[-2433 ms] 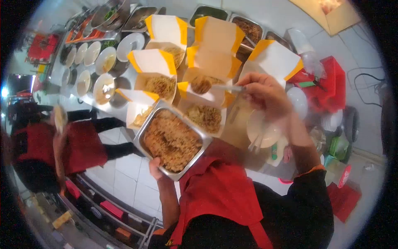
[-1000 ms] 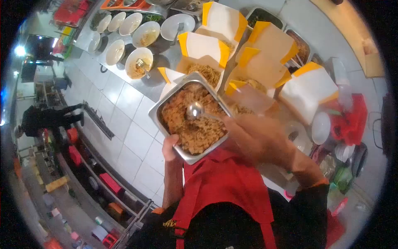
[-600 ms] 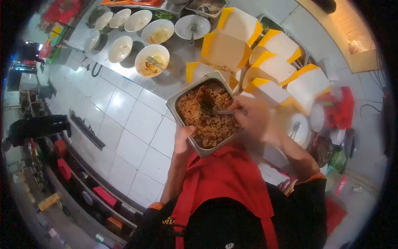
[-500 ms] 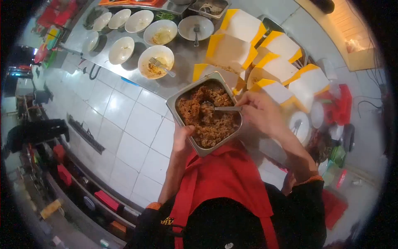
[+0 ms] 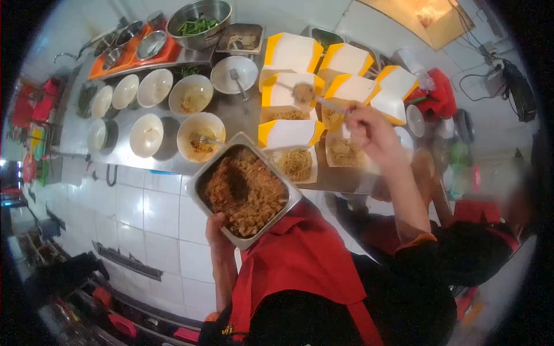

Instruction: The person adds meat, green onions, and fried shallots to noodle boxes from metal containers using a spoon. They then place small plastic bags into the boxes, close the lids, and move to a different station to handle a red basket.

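Observation:
My left hand [image 5: 216, 232] grips the lower left side of a square metal pan [image 5: 195, 190], tilted in front of my apron. Brown minced food [image 5: 254, 190] fills it, with a dark hollow near the middle. My right hand [image 5: 375, 135] is closed on the handle of a spoon [image 5: 332, 105]. The spoon's bowl carries a brown portion and hovers over the open yellow-and-white food boxes [image 5: 294, 53]. Noodles [image 5: 295, 165] lie in the front box, and more noodles [image 5: 345, 151] in the box to its right.
Left on the steel counter stand several white bowls [image 5: 147, 135], some with sauce and forks. Behind them are an orange tray [image 5: 167, 53] and a steel bowl [image 5: 222, 32] of green vegetables. At right a person in dark clothing [image 5: 479, 248] stands close beside me.
My right hand has lifted the spoon out of the pan and moved it up over the boxes, carrying minced food. The pan has shifted down and left in view; my head view has turned.

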A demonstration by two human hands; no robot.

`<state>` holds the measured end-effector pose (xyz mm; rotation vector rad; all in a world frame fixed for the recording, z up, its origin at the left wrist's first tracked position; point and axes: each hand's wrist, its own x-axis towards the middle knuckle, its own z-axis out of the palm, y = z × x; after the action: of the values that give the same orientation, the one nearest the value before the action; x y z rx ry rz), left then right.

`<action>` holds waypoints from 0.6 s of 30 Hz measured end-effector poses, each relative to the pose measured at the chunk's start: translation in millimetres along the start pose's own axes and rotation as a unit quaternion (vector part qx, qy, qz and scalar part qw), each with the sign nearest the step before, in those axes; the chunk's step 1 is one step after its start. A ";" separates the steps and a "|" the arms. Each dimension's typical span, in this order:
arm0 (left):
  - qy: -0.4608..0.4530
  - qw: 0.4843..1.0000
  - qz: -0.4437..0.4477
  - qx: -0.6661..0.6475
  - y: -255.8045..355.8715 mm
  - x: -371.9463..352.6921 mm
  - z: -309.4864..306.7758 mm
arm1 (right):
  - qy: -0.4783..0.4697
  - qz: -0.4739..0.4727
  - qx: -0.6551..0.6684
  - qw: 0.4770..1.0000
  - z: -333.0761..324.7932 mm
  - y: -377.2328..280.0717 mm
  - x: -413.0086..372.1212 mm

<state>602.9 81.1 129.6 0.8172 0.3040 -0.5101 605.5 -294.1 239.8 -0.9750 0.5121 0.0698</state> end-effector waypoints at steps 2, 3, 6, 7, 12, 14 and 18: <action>0.013 1.000 0.002 0.006 5.3 0.3 -2.7 | 0.016 -0.036 -0.003 0.999 -16.0 -18.2 16.2; 0.038 0.999 0.009 0.007 7.3 -0.8 -7.1 | 0.041 -0.065 0.002 0.997 -23.1 -25.7 25.5; 0.113 0.993 0.018 0.038 17.8 -3.6 -14.2 | 0.068 -0.112 0.000 0.991 -45.2 -52.0 58.4; 0.141 0.988 0.021 0.052 22.4 -5.0 -4.8 | 0.066 -0.128 -0.008 0.990 -55.6 -60.7 69.9; 0.237 0.965 0.055 0.101 45.0 -1.5 17.1 | 0.104 -0.168 -0.074 0.978 -71.5 -83.4 118.5; 0.312 0.906 0.197 0.208 23.1 -4.0 35.8 | 0.094 -0.150 -0.084 0.981 -83.0 -81.1 136.3; 0.349 0.861 0.266 0.259 23.6 17.0 40.6 | 0.096 -0.076 -0.100 0.987 -96.4 -67.8 155.2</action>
<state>632.5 58.5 162.9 1.5517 0.5951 0.2737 724.2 -436.4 179.4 -1.2221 0.6144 -0.1120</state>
